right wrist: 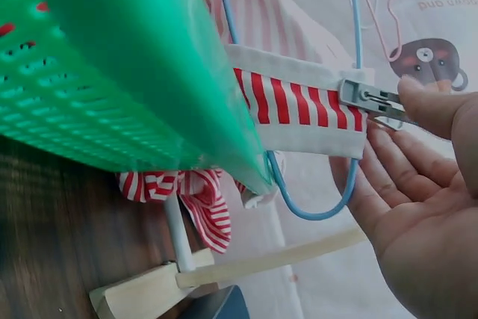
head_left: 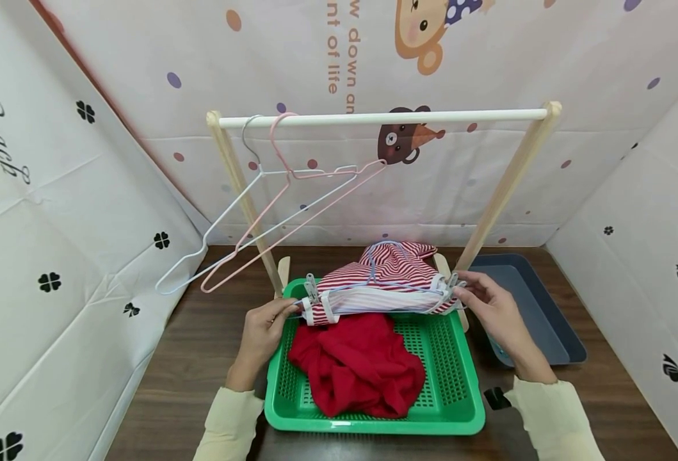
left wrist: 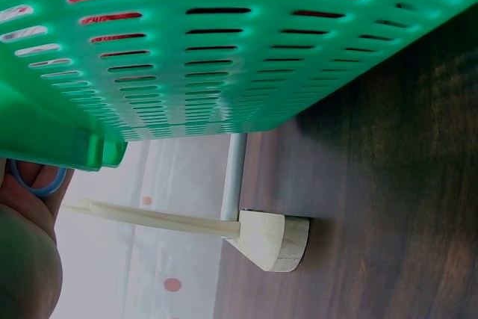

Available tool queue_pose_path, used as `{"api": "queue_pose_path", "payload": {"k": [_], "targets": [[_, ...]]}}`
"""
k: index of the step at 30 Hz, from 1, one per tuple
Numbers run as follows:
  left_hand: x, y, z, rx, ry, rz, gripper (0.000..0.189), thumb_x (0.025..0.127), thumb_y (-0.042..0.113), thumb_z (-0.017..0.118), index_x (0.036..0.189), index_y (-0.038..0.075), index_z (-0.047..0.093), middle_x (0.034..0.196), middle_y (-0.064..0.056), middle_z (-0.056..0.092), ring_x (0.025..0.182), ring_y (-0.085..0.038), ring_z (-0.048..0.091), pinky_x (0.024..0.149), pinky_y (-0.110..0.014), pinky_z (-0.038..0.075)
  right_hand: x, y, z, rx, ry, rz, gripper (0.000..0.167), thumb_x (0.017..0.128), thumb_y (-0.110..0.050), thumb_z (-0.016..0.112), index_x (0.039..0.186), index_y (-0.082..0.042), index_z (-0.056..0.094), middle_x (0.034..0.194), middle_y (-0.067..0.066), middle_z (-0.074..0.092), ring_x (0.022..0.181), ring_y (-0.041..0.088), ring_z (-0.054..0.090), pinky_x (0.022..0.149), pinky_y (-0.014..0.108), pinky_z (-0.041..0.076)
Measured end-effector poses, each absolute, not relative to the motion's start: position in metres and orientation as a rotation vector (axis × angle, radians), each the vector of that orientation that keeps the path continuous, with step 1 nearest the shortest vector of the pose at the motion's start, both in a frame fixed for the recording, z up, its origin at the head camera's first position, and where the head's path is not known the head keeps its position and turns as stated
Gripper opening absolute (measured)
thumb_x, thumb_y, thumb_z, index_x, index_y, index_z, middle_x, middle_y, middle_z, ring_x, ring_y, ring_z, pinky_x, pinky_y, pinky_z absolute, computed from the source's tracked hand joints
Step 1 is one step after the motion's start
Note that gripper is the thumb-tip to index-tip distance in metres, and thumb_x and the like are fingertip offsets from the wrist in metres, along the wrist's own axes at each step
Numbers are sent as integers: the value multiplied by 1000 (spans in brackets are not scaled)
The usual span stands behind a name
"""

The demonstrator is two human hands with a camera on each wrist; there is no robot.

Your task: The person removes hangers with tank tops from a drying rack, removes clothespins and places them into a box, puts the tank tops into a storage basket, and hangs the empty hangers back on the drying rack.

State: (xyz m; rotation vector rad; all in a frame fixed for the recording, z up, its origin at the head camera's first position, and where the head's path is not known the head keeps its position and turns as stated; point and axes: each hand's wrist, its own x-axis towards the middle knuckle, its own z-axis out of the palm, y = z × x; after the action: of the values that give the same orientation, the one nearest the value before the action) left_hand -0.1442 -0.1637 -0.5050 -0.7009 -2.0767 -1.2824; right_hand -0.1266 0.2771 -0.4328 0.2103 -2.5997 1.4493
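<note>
A red-and-white striped garment (head_left: 347, 280) lies over the far side of a green basket (head_left: 373, 427), with a blue hanger (right wrist: 317, 216) along its white-edged band. Between its thumb and fingers my right hand (head_left: 497, 314) pinches a grey clothespin (right wrist: 366, 96), which is clipped on the band at the garment's right end. At the left end, my left hand (head_left: 262, 334) holds the hanger's blue end loop (left wrist: 37, 184) beside the basket rim. Another grey clothespin (head_left: 311, 289) stands clipped on that side. Crumpled red cloth (head_left: 357, 366) fills the basket's near part.
A rack with a white rod (head_left: 385, 118) and wooden legs stands behind the basket. From its left part hang a white hanger (head_left: 223, 218) and a pink hanger (head_left: 275, 202). A dark grey tray (head_left: 546, 320) is at the right on the wooden table (head_left: 168, 384).
</note>
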Motion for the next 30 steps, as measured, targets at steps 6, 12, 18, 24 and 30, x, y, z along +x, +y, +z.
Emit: {"api": "queue_pose_path", "payload": {"k": [6,12,18,24,30], "targets": [[-143,-163,-503,-707,-2077,-1289,24,85,-17,78,102,0,81,97,-10,79,81,-25,75,87,-16,56,-130,274,-440,272,-2489,1390,28,101,2,71,127,6,64,109,20,71,93,-3,62,76,12,52],[-143,-162,-504,-706,-2081,-1273,24,84,-17,78,101,0,81,97,-10,80,82,-24,76,86,-16,56,-132,273,-444,281,-2400,1327,26,94,11,75,116,5,65,101,20,70,82,2,61,64,14,49],[-143,-162,-504,-691,-2085,-1288,25,84,-18,78,102,-1,81,95,-12,79,82,-26,75,91,-14,53,-134,270,-447,258,-2344,1253,27,88,21,74,110,11,64,97,22,68,77,2,58,61,11,46],[-142,-162,-504,-682,-2090,-1295,26,83,-19,78,103,-1,81,97,-13,79,84,-24,75,92,-14,53,-132,273,-442,249,-2268,1312,29,87,22,75,112,11,65,101,10,69,81,-1,60,66,9,48],[-143,-162,-504,-698,-2072,-1279,28,83,-20,78,103,-1,81,97,-11,79,84,-25,75,90,-17,55,-132,278,-437,245,-2239,1398,33,91,17,74,122,11,62,108,3,66,92,2,64,79,9,52]]}}
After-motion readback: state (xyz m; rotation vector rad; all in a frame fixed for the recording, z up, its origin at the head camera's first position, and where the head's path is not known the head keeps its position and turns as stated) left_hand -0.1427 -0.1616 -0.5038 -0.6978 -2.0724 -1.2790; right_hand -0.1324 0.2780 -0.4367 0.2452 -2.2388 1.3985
